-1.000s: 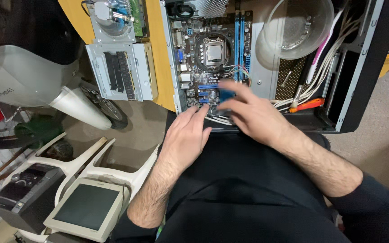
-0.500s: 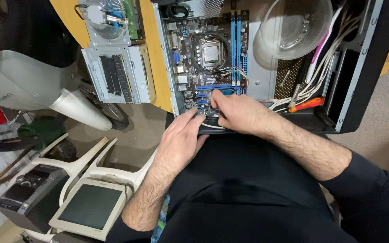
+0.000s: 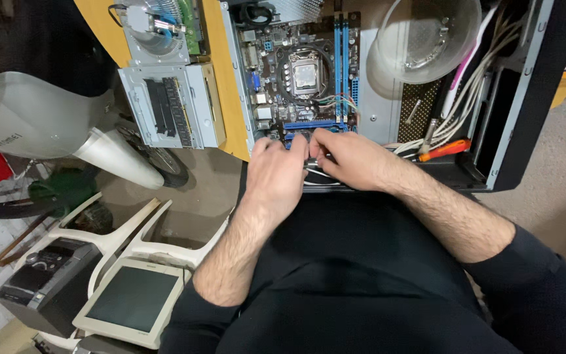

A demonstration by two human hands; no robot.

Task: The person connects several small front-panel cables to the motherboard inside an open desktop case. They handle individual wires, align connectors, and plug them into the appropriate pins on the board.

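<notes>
Head view: left hand (image 3: 276,174) has joined right hand (image 3: 348,157); both pinch wires (image 3: 319,172) at the motherboard (image 3: 299,78) edge.

motherboard (image 3: 296,78): dark, blue slots | screwdriver (image 3: 445,150): orange | bowl (image 3: 427,39): clear | monitor (image 3: 131,300): beige

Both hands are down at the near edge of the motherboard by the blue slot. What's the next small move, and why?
Probably ease the left hand aside a little. Both hands crowd the near edge of the motherboard, and the right hand with its fingers covers the blue slot and thin wires there, so the contact point is hidden from view.
</notes>
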